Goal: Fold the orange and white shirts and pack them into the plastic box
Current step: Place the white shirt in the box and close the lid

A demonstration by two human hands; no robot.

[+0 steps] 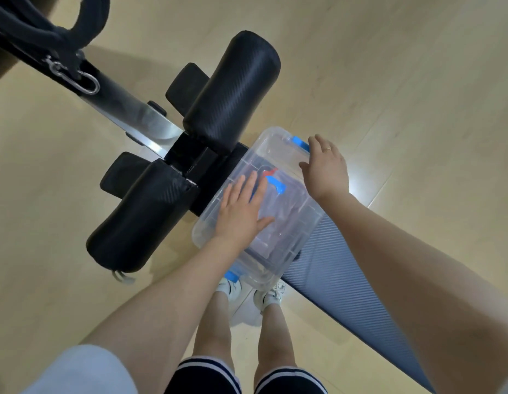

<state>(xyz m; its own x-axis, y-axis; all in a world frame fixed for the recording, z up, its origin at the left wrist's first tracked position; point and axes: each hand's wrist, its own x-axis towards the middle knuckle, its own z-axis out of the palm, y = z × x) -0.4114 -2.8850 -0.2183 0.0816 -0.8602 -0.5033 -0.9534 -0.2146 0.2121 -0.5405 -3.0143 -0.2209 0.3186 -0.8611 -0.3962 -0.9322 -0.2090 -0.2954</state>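
A clear plastic box [287,245] with a lid and blue latches sits on the padded bench. My left hand [241,214] lies flat on the lid with straight fingers. My right hand [326,169] rests at the box's far right edge, its fingers by a blue latch [299,142] and its thumb against the lid's rim. A second blue latch [277,184] shows in the lid's middle and a third [232,275] at the near end. No orange or white shirt is visible.
The box lies on a dark grey bench pad [346,282] of a sit-up bench. Two black foam rollers [232,89] [141,217] and a metal bar [150,123] stand at the far end. Wooden floor [417,81] lies all round; my legs and white shoes [247,291] are below.
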